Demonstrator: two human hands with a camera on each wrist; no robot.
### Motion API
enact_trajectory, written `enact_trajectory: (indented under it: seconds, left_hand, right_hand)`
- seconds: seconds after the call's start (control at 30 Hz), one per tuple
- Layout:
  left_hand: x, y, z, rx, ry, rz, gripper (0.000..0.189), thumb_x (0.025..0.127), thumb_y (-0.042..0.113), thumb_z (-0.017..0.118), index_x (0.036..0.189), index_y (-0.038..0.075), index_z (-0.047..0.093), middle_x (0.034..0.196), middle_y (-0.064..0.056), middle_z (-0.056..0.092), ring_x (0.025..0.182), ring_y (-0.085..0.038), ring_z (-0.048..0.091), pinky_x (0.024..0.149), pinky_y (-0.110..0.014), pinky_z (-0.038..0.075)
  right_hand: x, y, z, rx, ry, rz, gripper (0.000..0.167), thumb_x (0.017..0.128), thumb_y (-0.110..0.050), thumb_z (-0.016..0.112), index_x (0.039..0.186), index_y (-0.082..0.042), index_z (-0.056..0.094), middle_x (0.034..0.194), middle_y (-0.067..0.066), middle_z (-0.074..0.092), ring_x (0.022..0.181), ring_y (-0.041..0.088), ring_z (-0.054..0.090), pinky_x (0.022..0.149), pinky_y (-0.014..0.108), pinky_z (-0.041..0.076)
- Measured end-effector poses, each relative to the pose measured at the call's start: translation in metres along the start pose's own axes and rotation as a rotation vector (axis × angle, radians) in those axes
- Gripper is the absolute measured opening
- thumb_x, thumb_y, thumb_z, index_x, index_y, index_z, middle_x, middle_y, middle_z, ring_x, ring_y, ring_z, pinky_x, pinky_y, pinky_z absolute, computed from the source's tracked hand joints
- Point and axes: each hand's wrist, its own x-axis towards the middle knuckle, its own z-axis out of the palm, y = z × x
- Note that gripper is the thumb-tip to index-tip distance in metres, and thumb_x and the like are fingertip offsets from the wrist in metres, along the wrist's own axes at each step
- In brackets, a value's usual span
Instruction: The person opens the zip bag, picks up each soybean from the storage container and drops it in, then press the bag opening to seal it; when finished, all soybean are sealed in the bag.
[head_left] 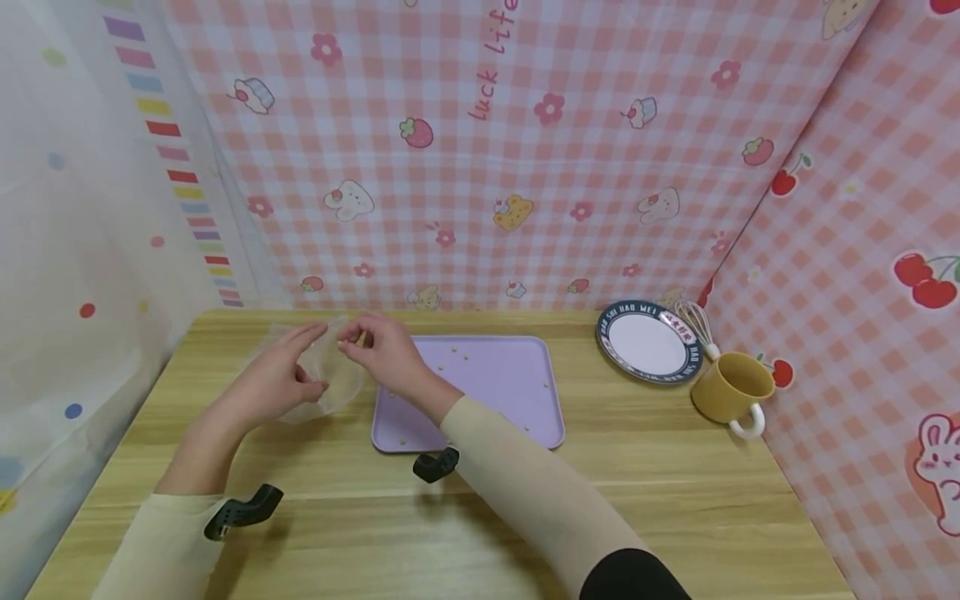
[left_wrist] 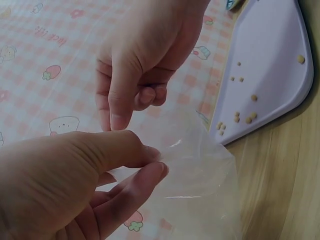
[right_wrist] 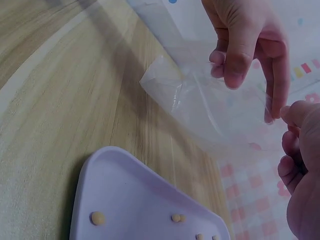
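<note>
A clear plastic bag (head_left: 343, 385) hangs between the two hands, above the left part of the table. My left hand (head_left: 273, 377) pinches the bag's film between thumb and fingers, as the left wrist view shows at close range. Thumb and forefinger of my right hand (head_left: 390, 354) pinch the bag's upper edge, close to the left fingertips. In the right wrist view the bag (right_wrist: 187, 102) droops loosely, with a creased corner. I cannot make out anything inside it.
A lilac tray (head_left: 495, 375) holds several small tan, bean-like pellets (left_wrist: 254, 98). To its right are a dark-rimmed white plate (head_left: 648, 342), a whisk (head_left: 697, 325) and a yellow mug (head_left: 731, 387) with a white handle. Patterned cloths hang behind and at both sides.
</note>
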Motion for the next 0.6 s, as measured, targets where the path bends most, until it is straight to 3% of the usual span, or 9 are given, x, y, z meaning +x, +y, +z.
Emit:
enact_trajectory:
  seconds: [0.1,0.3,0.6]
  left_hand:
    - [-0.0001,0.0015,0.0002,-0.004,0.007,0.001,0.092,0.093,0.001,0.082,0.169,-0.007,0.032,0.174,-0.032,0.029,0.078,-0.015,0.069,0.068,-0.030,0.059]
    - [0.0011,0.0037,0.0004,-0.008,0.016,0.001,0.090,0.093,0.001,0.082,0.169,-0.007,0.033,0.171,-0.033,0.031,0.077,-0.016,0.069,0.067,-0.030,0.059]
    - [0.0025,0.0020,0.0004,-0.015,0.011,-0.004,0.092,0.093,0.001,0.082,0.170,-0.006,0.032,0.171,-0.032,0.031,0.078,-0.016,0.069,0.068,-0.030,0.060]
  right_hand:
    - [0.0003,0.0001,-0.0002,-0.004,-0.003,0.006,0.005,0.105,-0.012,0.078,0.108,-0.009,0.080,0.099,-0.005,0.070,0.072,0.008,0.058,0.061,0.018,0.049]
    - [0.0010,-0.0006,0.0000,-0.004,-0.021,-0.005,0.008,0.105,-0.010,0.078,0.112,-0.006,0.081,0.102,-0.002,0.071,0.076,0.017,0.061,0.062,0.018,0.048]
    - [-0.0003,-0.0006,-0.0019,-0.039,-0.038,-0.006,0.016,0.105,-0.013,0.078,0.119,-0.005,0.081,0.104,-0.003,0.069,0.071,0.007,0.055,0.060,0.019,0.048]
